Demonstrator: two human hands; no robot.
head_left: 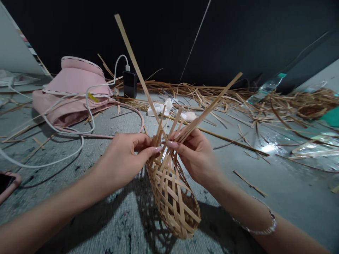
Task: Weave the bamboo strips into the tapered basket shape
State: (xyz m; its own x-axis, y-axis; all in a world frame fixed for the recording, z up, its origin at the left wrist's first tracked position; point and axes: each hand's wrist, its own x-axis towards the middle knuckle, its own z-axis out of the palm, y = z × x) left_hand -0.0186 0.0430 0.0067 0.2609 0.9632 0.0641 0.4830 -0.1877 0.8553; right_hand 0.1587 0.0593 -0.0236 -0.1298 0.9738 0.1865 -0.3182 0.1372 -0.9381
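Note:
An openwork tube of woven bamboo strips, like a small basket, hangs tilted between my hands, its wider end toward me. Loose strip ends fan upward from its narrow far end. My left hand pinches strips on the left side between thumb and fingers. On the right, my right hand is closed round a bundle of strip ends that points up and right. One long strip rises up and left from between the hands. The fingertips behind the strips are partly hidden.
A pink sun hat lies at left, with a white cable running over it to a black power bank. Loose strips litter the floor along the dark wall. A plastic bottle leans at right; a phone lies far left.

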